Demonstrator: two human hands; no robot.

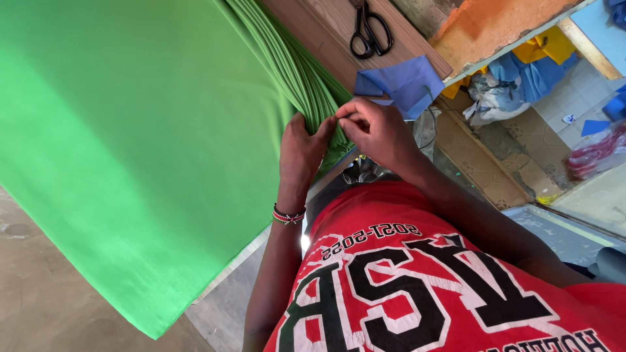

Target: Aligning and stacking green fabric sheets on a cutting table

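Hands meet at the gathered edge of a large bright green cloth (130, 150), seen from above by the wearer of a red printed shirt (417, 287). The left hand (301, 151), with a beaded bracelet (287, 216) at the wrist, presses flat against the stacked folds with fingers closed around them. The right hand (377, 129) pinches the top folds between thumb and fingertips, touching the left hand. The cloth spreads wide to the left of the hands and hangs off the table edge. Just beyond the right hand lies a blue fabric piece (404, 83); farther off, black scissors (369, 31) rest on a wooden table (313, 26). The step appears to be gathering or aligning the pleated layers; the next move likely calls for a steady pinch so the folds stay even.
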